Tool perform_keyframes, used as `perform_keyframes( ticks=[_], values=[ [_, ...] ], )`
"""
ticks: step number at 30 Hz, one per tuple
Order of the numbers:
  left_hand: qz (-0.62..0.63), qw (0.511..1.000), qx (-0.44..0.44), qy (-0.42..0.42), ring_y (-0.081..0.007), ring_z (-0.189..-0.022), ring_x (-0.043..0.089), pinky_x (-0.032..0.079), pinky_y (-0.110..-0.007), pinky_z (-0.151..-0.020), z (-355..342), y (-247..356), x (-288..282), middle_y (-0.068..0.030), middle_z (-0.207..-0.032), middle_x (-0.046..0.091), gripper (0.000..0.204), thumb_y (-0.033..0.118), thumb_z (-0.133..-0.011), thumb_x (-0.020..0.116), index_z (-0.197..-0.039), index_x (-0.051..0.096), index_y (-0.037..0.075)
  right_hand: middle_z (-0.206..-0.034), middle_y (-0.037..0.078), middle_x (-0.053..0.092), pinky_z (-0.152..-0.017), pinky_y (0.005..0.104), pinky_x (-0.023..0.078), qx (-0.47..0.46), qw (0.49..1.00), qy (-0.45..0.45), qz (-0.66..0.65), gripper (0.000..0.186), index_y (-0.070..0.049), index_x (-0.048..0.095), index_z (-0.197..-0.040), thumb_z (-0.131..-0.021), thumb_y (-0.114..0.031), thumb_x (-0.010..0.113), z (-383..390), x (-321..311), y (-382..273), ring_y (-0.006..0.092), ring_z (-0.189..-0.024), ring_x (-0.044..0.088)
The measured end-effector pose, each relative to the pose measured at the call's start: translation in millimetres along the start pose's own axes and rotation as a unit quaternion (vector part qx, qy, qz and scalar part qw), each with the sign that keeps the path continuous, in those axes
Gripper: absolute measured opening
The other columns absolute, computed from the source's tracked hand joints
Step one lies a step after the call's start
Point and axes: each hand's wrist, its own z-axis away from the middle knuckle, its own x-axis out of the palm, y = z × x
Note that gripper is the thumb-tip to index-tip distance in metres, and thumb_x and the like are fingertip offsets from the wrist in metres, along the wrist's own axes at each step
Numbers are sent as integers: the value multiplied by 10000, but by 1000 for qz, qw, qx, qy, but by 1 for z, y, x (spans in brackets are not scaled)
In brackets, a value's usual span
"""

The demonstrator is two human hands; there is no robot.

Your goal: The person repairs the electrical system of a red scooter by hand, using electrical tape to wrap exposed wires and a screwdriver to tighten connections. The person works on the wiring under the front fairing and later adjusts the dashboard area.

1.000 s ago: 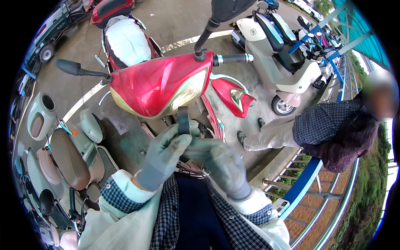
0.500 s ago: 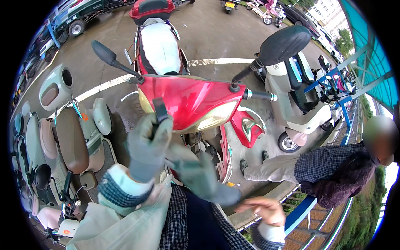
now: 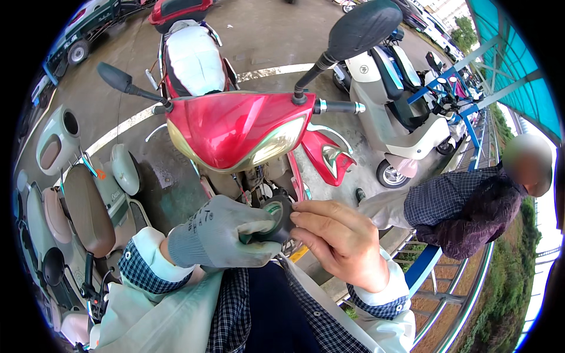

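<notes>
My left hand (image 3: 215, 235), in a grey work glove, grips a roll of black tape (image 3: 282, 215) in front of my body. My right hand (image 3: 341, 241) is bare, its fingertips closed on the right side of that roll. Just beyond both hands stands a red scooter (image 3: 235, 129). Below its front panel, wiring and inner parts (image 3: 253, 185) are exposed, partly hidden by my hands and the tape. A detached-looking red panel with a clear lens (image 3: 326, 156) is at the scooter's right side.
Pale scooters (image 3: 94, 217) crowd my left, and a cream scooter (image 3: 376, 88) is parked at the right. A person (image 3: 447, 212) in a checked shirt is close on my right, by a railing (image 3: 424, 265). A large mirror (image 3: 362, 32) juts up from the red scooter.
My right hand has come out of its glove, which was loose between my hands earlier, and has moved up to the tape roll. My left hand has come down with the roll.
</notes>
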Motion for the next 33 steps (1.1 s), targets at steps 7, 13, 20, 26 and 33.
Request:
perform_keyframes(
  ticks=[7, 13, 20, 26, 33],
  values=[
    [46, 999, -25, -1, -243, -609, 625, 493, -318, -556, 3, -3, 4, -72, -734, 644, 281, 247, -740, 798, -955, 736, 77, -981, 143, 707, -659, 335, 570, -19, 999, -20, 22, 212, 7, 690, -945, -753, 1, 777, -2, 3, 0, 277, -794, 704],
    [84, 996, -28, -33, -309, -641, 627, 502, -361, -565, -2, -1, 3, -109, -763, 613, 274, 236, -774, 782, -894, 636, 37, -983, 135, 706, -662, 328, 568, 6, 999, -43, 5, 193, 9, 693, -948, -767, 18, 758, 1, 0, 2, 268, -796, 704],
    [117, 984, -103, -82, -290, -595, 562, 466, -356, -565, -6, 3, 2, -108, -703, 582, 285, 302, -798, 769, -864, 650, 52, -995, 130, 712, -671, 324, 568, 34, 996, -72, -40, 176, -3, 702, -947, -778, -2, 752, 3, -11, 3, 260, -806, 707],
    [112, 984, -99, -95, -241, -577, 582, 449, -332, -539, -5, 0, 4, -59, -679, 597, 239, 305, -804, 770, -875, 714, 84, -990, 126, 713, -675, 328, 570, 24, 996, -79, -17, 156, -13, 708, -933, -783, -22, 752, 4, -9, 3, 264, -826, 708],
    [122, 982, -115, -89, -208, -585, 595, 460, -317, -553, -5, 0, 5, -51, -674, 599, 242, 313, -806, 762, -859, 717, 81, -987, 125, 715, -684, 341, 571, 41, 993, -91, -57, 162, -10, 707, -935, -783, -28, 758, 3, -10, 8, 268, -824, 709]
  ],
)
